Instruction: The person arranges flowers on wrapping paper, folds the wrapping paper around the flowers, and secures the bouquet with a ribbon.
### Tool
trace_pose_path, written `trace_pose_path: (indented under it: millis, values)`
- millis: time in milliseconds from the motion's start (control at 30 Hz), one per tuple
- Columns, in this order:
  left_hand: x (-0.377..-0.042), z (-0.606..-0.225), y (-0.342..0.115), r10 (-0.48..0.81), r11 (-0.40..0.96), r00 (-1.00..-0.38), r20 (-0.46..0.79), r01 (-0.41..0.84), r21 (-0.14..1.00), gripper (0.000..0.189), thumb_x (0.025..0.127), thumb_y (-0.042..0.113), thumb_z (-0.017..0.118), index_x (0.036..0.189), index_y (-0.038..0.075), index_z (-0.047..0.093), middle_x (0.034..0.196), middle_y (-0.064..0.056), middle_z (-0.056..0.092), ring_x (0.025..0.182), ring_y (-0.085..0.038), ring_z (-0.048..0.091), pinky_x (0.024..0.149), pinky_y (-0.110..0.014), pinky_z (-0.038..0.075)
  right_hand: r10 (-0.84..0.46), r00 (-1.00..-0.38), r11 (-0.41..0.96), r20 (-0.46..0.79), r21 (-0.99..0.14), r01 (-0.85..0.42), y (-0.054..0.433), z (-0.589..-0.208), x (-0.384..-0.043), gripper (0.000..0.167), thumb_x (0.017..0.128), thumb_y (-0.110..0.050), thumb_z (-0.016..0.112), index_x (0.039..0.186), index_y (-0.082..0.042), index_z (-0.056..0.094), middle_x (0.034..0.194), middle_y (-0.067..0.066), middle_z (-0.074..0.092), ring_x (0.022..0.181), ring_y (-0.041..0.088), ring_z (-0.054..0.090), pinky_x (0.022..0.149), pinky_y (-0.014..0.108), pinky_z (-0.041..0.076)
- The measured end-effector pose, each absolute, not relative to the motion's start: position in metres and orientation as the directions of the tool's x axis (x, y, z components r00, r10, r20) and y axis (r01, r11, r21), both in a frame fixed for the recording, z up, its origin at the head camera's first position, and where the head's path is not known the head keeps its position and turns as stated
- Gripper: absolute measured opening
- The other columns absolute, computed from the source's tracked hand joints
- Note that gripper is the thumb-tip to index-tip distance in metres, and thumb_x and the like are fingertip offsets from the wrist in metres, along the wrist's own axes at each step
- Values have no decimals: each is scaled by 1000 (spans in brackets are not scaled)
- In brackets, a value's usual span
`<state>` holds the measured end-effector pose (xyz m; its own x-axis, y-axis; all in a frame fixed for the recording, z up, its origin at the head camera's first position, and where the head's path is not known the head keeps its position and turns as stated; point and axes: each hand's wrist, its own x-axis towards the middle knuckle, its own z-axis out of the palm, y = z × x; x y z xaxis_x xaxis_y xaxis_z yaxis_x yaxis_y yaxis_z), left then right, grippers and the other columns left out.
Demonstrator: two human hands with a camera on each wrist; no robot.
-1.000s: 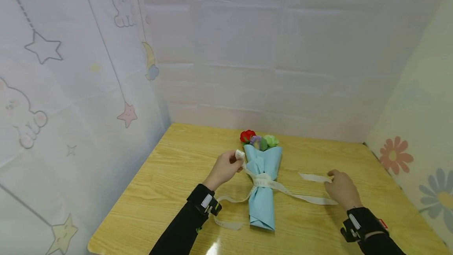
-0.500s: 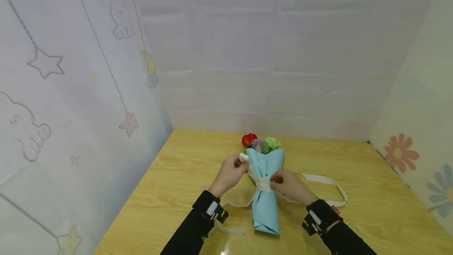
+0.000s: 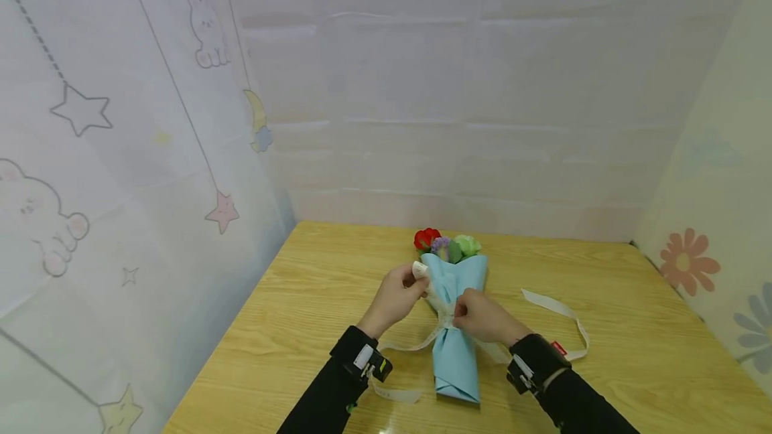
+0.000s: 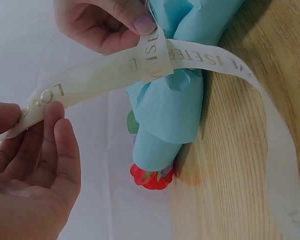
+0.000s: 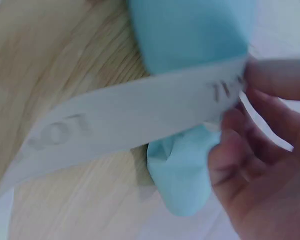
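A bouquet wrapped in light blue paper (image 3: 456, 367) lies on the wooden table, its red, purple and green flowers (image 3: 440, 246) at the far end. A cream ribbon (image 4: 110, 67) with gold letters passes around the narrow waist of the wrap. My left hand (image 3: 393, 298) is up at the bouquet's left side, pinching one ribbon length between thumb and fingers. At the waist, my right hand (image 3: 484, 317) pinches the ribbon (image 5: 130, 110), close against the paper. The fingers of the right hand partly cover the crossing of the ribbon in the head view.
One loose ribbon tail (image 3: 557, 307) curves over the table (image 3: 639, 367) to the right of the bouquet. Another tail (image 3: 395, 394) lies by the left forearm. White printed sheets (image 3: 386, 99) stand behind the table and at its sides.
My right hand has come in from the right side of the table to the bouquet's waist and now pinches the ribbon there. My left hand keeps its pinch, nearly in place.
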<state>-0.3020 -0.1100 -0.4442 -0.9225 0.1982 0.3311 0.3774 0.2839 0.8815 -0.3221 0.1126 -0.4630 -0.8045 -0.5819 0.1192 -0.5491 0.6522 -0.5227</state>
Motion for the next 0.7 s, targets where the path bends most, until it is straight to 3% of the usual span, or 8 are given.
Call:
trace_pose_path:
  millis: [100, 167, 333, 567, 700]
  values:
    - [-301, -443, -111, 203, 272, -920, 334, 381, 883, 15, 103, 12, 62, 113, 4, 68, 95, -7, 69, 83, -16, 67, 71, -26, 54, -551, -818, 703, 164, -436, -561, 109, -463, -321, 21, 86, -2, 77, 75, -12, 64, 87, 1, 54, 71, 13, 49, 60, 28, 43]
    - [-298, -440, -110, 210, 251, -917, 338, 385, 888, 15, 103, 11, 61, 113, 2, 68, 96, -10, 69, 86, -25, 69, 72, -26, 55, -546, -821, 730, 169, -384, -565, 107, -463, -322, 22, 85, -1, 78, 75, -13, 63, 90, 1, 55, 73, 14, 50, 61, 29, 44]
    - [-279, -419, -107, 210, 220, -919, 333, 376, 900, 14, 102, 3, 59, 112, -2, 67, 97, -17, 68, 93, -43, 67, 73, -25, 53, -555, -817, 757, 158, -311, -575, 103, -472, -328, 25, 83, 3, 76, 76, -15, 61, 81, -4, 54, 70, 12, 48, 60, 31, 44]
    - [-282, -427, -106, 188, 252, -926, 328, 368, 895, 15, 102, 3, 58, 113, -3, 66, 99, -18, 69, 94, -41, 67, 74, -24, 53, -508, -843, 773, 176, -338, -536, 101, -474, -327, 22, 86, 6, 72, 101, -9, 65, 92, 4, 65, 77, 16, 57, 66, 36, 49]
    - [-286, -430, -106, 190, 267, -922, 338, 380, 886, 14, 102, 2, 58, 112, -3, 66, 95, -16, 69, 87, -34, 67, 71, -23, 53, -484, -843, 785, 234, -310, -537, 104, -476, -328, 13, 87, 2, 72, 95, -7, 70, 88, 6, 69, 74, 15, 60, 65, 35, 52]
